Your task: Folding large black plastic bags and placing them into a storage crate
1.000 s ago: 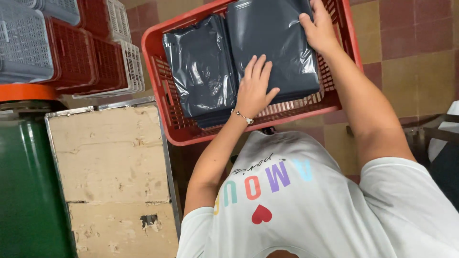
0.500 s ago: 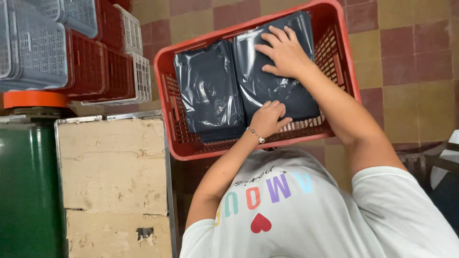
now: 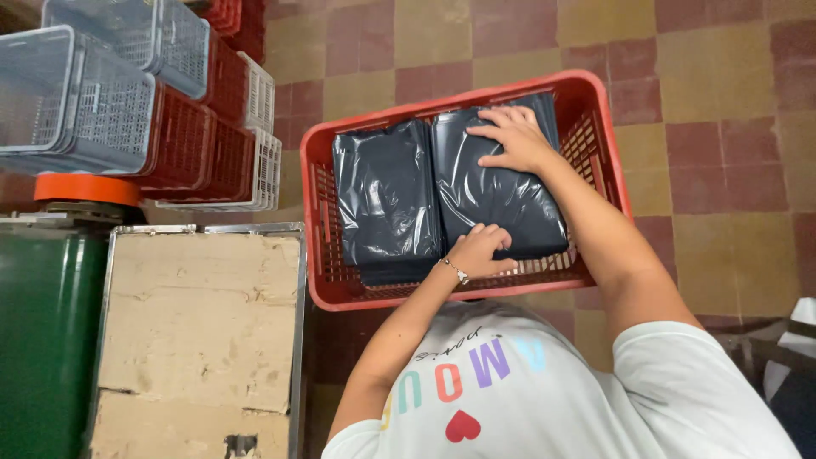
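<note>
Floor: red and yellow square tiles [image 3: 705, 102] lie under everything.
Crate: a red plastic crate [image 3: 320, 212] sits on the tiles, holding two dark grey plastic bags side by side.
Right bag [image 3: 497, 200]: it lies along the crate's right side, and both hands are on it.
Left bag [image 3: 387, 200]: it touches the right bag and fills the crate's left side.
Left hand [image 3: 480, 252]: fingers curled over the right bag's near edge, by the crate's near wall.
Right hand [image 3: 510, 136]: fingers spread flat, pressing on the right bag's far end.
Beside: stacked red and clear baskets [image 3: 153, 110], a green drum [image 3: 38, 340], and a worn wooden box [image 3: 200, 323].
</note>
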